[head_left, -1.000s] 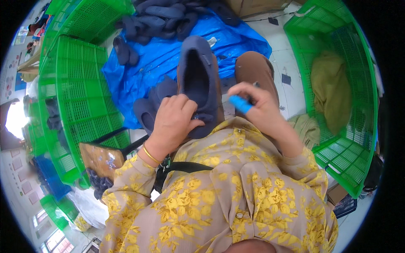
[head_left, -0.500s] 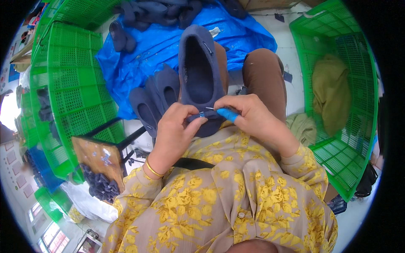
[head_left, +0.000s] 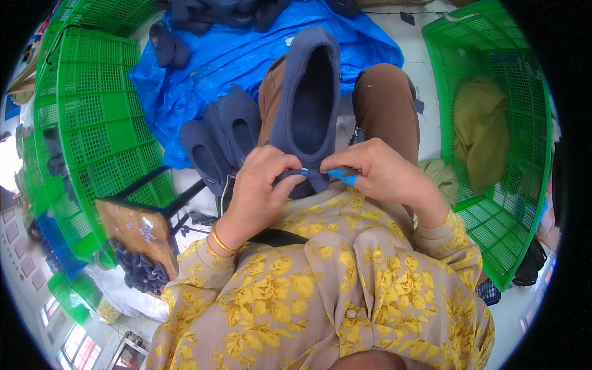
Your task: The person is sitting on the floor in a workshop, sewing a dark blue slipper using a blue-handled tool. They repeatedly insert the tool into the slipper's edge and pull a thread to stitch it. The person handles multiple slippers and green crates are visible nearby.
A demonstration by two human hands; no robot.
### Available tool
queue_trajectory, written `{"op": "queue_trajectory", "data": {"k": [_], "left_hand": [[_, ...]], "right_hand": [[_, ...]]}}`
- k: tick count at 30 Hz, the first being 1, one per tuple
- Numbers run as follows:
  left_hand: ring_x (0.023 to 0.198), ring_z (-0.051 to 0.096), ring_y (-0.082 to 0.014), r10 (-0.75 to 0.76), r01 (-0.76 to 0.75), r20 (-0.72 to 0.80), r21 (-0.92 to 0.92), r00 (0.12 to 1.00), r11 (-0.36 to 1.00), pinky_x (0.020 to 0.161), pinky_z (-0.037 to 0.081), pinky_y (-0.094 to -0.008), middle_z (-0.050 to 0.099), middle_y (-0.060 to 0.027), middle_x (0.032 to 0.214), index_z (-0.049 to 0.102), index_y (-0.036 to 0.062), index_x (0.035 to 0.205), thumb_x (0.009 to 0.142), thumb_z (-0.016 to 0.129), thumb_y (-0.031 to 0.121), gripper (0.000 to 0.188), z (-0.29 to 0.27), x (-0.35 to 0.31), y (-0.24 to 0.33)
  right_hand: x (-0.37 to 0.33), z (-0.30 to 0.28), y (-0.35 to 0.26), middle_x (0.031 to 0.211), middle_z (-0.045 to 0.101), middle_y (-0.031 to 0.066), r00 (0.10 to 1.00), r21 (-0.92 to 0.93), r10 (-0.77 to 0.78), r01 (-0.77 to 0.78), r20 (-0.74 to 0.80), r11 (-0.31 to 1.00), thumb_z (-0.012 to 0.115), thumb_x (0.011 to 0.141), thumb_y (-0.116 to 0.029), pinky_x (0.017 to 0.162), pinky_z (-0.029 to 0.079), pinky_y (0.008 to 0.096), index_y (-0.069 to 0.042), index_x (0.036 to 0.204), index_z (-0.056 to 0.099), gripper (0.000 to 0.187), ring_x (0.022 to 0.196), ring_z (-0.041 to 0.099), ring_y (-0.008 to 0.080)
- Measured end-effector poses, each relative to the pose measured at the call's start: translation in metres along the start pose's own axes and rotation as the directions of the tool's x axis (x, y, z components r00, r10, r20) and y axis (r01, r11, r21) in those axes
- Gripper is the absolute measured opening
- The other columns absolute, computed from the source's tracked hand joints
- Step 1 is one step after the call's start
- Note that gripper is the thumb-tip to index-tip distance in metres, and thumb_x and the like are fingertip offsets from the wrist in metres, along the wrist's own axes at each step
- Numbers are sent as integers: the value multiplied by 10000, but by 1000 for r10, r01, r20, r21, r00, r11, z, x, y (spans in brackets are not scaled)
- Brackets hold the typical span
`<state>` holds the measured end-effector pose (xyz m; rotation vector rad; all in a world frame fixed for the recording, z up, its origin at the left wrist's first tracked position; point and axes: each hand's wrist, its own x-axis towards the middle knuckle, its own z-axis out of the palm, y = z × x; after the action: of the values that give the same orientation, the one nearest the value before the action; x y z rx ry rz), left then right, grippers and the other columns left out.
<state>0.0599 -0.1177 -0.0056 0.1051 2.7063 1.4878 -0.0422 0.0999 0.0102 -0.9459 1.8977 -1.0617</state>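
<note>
Pinched in the left hand (head_left: 260, 179) was the near end of a slipper (head_left: 313, 105), over the left knee (head_left: 272, 98); a likely needle (head_left: 314, 170) was gripped by the right hand (head_left: 385, 174). Stitching seemed in hand; careful guiding seemed called for.

To the right, a hand could pass along the strip of white floor (head_left: 417, 55) between the right trouser leg (head_left: 385, 102) and the big green crate (head_left: 475, 28). The crate's wall blocks going farther. A narrow gap lies between that leg and the big navy slipper (head_left: 312, 105). On the left, more slippers (head_left: 237, 111), a wooden surface (head_left: 132, 225) and tall green crates (head_left: 92, 98) stand in the way.
</note>
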Motion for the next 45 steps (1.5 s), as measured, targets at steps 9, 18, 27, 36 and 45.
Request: {"op": "queue_trajectory", "data": {"k": [9, 18, 27, 36, 45], "left_hand": [[758, 542, -209, -38, 41, 55, -52, 998, 998, 651, 416, -300, 564, -61, 812, 655, 34, 894, 743, 745, 37, 176, -3, 1, -6], [797, 544, -160, -128, 151, 117, -216, 985, 964, 685, 414, -267, 576, -40, 845, 664, 26, 891, 762, 731, 22, 145, -5, -1, -14], [832, 549, -179, -92, 113, 114, -194, 989, 974, 721, 423, -285, 585, -44, 850, 664, 27, 880, 755, 724, 10, 140, -2, 1, -17], [792, 523, -165, -136, 160, 116, -234, 984, 959, 677, 404, -270, 559, -36, 820, 662, 31, 887, 763, 730, 33, 141, -2, 0, -14], [752, 508, -187, -54, 59, 69, -81, 996, 995, 634, 393, -290, 542, -35, 793, 652, 40, 885, 749, 729, 50, 157, 2, 0, -11]], "right_hand": [[6, 7, 7, 942, 684, 168, 998, -4, -59, 59, -15, 998, 586, 775, 40, 756, 518, 358, -8, 1056, 656, 294, 858, 668, 330], [8, 25, 17, 945, 672, 156, 995, 185, -64, 77, -73, 980, 556, 802, 55, 756, 510, 356, -50, 1059, 631, 288, 862, 661, 333], [7, 38, 22, 870, 641, 170, 990, 141, -51, 70, -133, 988, 559, 823, 29, 693, 495, 381, -90, 1067, 600, 274, 810, 634, 367], [4, 41, 15, 883, 626, 194, 987, 138, -15, 37, -160, 990, 549, 848, 12, 692, 493, 410, -70, 1061, 522, 230, 822, 625, 398], [5, 47, 8, 870, 625, 205, 981, 213, 62, -22, -183, 977, 528, 921, -73, 684, 482, 459, -73, 1112, 437, 212, 820, 622, 425]]}}
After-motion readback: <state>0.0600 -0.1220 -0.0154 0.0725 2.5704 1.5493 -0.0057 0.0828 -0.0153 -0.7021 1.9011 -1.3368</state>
